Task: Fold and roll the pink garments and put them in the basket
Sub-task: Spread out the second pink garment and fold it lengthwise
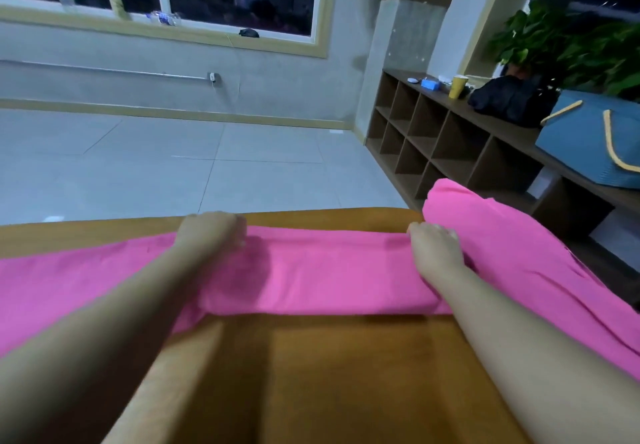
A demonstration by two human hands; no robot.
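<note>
Head view: the pink garment lies folded into a long band across the far part of the brown table. The left hand sits at the band's far edge with its fingers curled down over the fold, gripping the cloth. The right hand is further along the same far edge, fingers bent and pressing into the fabric; whether it pinches a fold I cannot tell. Between the two hands the band runs flat, its near edge a straight fold. Nearer than both grips the table top is bare wood. Beyond the right hand's grip more pink cloth bunches up and spills over the table's right edge. Past that bunch, well apart from either hand, the blue basket stands on a low cubby shelf. Beyond the left hand's grip lies the table's far edge, then tiled floor.
</note>
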